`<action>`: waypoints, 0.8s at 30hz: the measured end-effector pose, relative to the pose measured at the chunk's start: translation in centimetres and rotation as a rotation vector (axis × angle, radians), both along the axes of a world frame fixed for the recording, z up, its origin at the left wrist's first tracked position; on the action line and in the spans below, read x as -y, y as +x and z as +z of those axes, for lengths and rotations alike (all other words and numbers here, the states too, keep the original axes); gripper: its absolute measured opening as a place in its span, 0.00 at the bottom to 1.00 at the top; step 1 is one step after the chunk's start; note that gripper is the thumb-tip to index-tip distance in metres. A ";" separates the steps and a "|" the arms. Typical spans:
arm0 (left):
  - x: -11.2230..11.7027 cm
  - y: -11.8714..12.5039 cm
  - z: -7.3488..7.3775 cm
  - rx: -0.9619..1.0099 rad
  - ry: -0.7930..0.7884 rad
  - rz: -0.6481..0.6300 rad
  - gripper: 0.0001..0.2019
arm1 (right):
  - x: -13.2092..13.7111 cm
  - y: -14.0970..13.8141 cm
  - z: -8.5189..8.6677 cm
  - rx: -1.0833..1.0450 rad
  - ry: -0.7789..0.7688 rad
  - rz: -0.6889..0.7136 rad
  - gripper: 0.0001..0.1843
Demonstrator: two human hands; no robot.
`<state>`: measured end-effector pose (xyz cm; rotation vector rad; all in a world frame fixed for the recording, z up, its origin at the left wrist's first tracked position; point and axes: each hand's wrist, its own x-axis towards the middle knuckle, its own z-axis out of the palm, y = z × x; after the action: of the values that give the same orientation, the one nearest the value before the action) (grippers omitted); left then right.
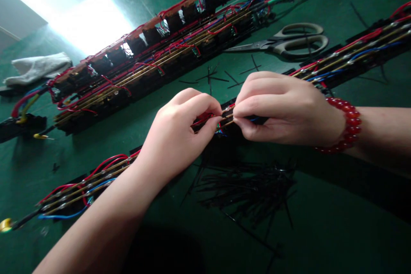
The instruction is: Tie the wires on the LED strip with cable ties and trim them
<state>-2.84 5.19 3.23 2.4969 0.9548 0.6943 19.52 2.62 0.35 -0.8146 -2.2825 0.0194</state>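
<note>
A long black strip with brass bars and red and blue wires runs diagonally across the green table from lower left to upper right. My left hand pinches the wires at its middle, fingers closed. My right hand, with a red bead bracelet at the wrist, faces it with fingers closed on the same wire bundle. What lies between the fingertips is too small to make out. A pile of black cable ties lies just in front of both hands.
Two more wired strips lie side by side farther back. Scissors rest at the upper right, with cut tie ends scattered near them. A white cloth sits at the far left. A green mat covers the table.
</note>
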 end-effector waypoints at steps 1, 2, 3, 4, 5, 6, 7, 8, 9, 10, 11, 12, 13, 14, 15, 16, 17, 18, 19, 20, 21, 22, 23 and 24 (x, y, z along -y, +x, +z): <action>0.0 0.0 0.0 -0.002 -0.001 0.008 0.05 | 0.0 0.0 0.0 -0.008 0.001 0.000 0.09; -0.1 -0.1 0.0 0.000 -0.008 0.012 0.05 | 0.0 0.0 0.0 -0.014 0.001 0.000 0.09; -0.2 -0.1 0.0 0.007 -0.021 0.012 0.05 | 0.0 0.0 0.0 -0.017 0.000 0.001 0.09; -0.2 -0.2 0.0 0.018 -0.037 0.008 0.05 | 0.0 -0.1 0.0 -0.017 -0.004 0.002 0.08; -0.3 -0.2 -0.1 0.029 -0.054 0.003 0.05 | 0.0 -0.1 0.0 -0.019 -0.008 0.004 0.07; -0.3 -0.2 -0.1 0.037 -0.065 -0.001 0.05 | 0.0 -0.1 0.0 -0.023 -0.014 0.003 0.05; -0.4 -0.3 -0.1 0.042 -0.068 -0.002 0.05 | 0.0 -0.2 0.0 -0.031 -0.021 -0.001 0.04; -0.4 -0.3 -0.1 0.042 -0.066 -0.002 0.05 | 0.0 -0.2 0.0 -0.043 -0.025 -0.008 0.02; -0.4 -0.3 -0.1 0.040 -0.063 -0.003 0.06 | 0.0 -0.2 -0.1 -0.054 -0.028 -0.014 0.02; -0.4 -0.3 -0.1 0.040 -0.061 -0.005 0.06 | 0.0 -0.2 -0.1 -0.059 -0.030 -0.020 0.02; -0.4 -0.3 -0.1 0.040 -0.060 -0.010 0.06 | 0.0 -0.2 -0.1 -0.058 -0.030 -0.022 0.02; -0.4 -0.3 -0.1 0.043 -0.059 -0.014 0.06 | 0.0 -0.2 -0.2 -0.053 -0.028 -0.019 0.03; -0.4 -0.3 -0.1 0.046 -0.060 -0.016 0.06 | 0.0 -0.2 -0.2 -0.048 -0.024 -0.012 0.03; -0.4 -0.3 -0.1 0.048 -0.063 -0.020 0.05 | 0.0 -0.2 -0.3 -0.046 -0.020 -0.004 0.04; -0.4 -0.3 -0.1 0.048 -0.066 -0.025 0.05 | -0.1 -0.1 -0.3 -0.046 -0.016 0.004 0.04; -0.4 -0.3 -0.1 0.047 -0.067 -0.032 0.05 | -0.1 -0.1 -0.4 -0.052 -0.009 0.011 0.05; -0.4 -0.2 -0.1 0.043 -0.066 -0.041 0.06 | -0.1 0.0 -0.4 -0.059 -0.002 0.018 0.05; -0.4 -0.2 -0.1 0.038 -0.063 -0.050 0.06 | -0.1 0.0 -0.4 -0.061 0.004 0.025 0.05; -0.4 -0.2 0.0 0.032 -0.056 -0.056 0.07 | -0.1 0.1 -0.5 -0.059 0.010 0.032 0.05; -0.4 -0.2 0.0 0.028 -0.048 -0.057 0.07 | -0.2 0.1 -0.5 -0.054 0.015 0.038 0.05; -0.3 -0.1 0.0 0.024 -0.043 -0.053 0.07 | -0.2 0.1 -0.4 -0.045 0.019 0.043 0.06; -0.3 -0.1 0.0 0.021 -0.041 -0.048 0.08 | -0.2 0.1 -0.4 -0.036 0.021 0.046 0.06; -0.3 -0.1 0.0 0.020 -0.039 -0.042 0.08 | -0.2 0.1 -0.4 -0.026 0.022 0.045 0.06; -0.2 -0.1 0.0 0.017 -0.039 -0.038 0.08 | -0.2 0.1 -0.4 -0.020 0.025 0.042 0.06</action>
<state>-2.89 5.43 3.25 2.4645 0.9034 0.6770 19.63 2.85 -0.03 -0.7503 -2.2768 0.0183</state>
